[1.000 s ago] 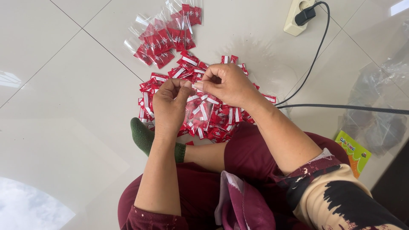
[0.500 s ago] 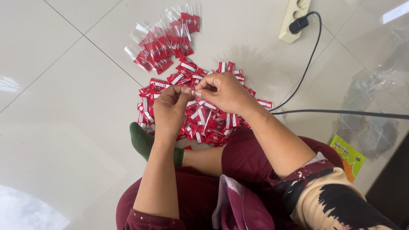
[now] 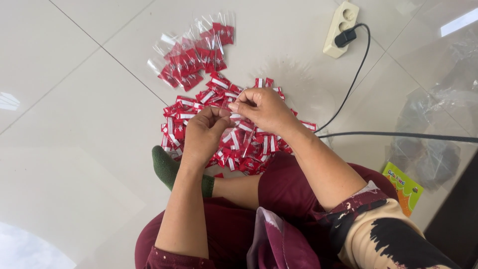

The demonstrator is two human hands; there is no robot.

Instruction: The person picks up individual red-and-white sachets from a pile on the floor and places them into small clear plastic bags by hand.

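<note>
What the fingertips pinch is too small to make out, likely one red-and-white sachet. Left hand curls, fingers clenched against the right hand, both above the heap of small red-and-white foil sachets on the white tiled floor, too many overlapping to count; roughly six clear sachet-filled bags lie behind

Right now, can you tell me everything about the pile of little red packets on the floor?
The pile is a loose heap of small, flat, red packets with white stripes, glossy like plastic wrap. They lie jumbled and overlapping on the white tile floor, just ahead of a green sock. The left hand and right hand meet just above it, pinching something small between the fingertips.
</note>
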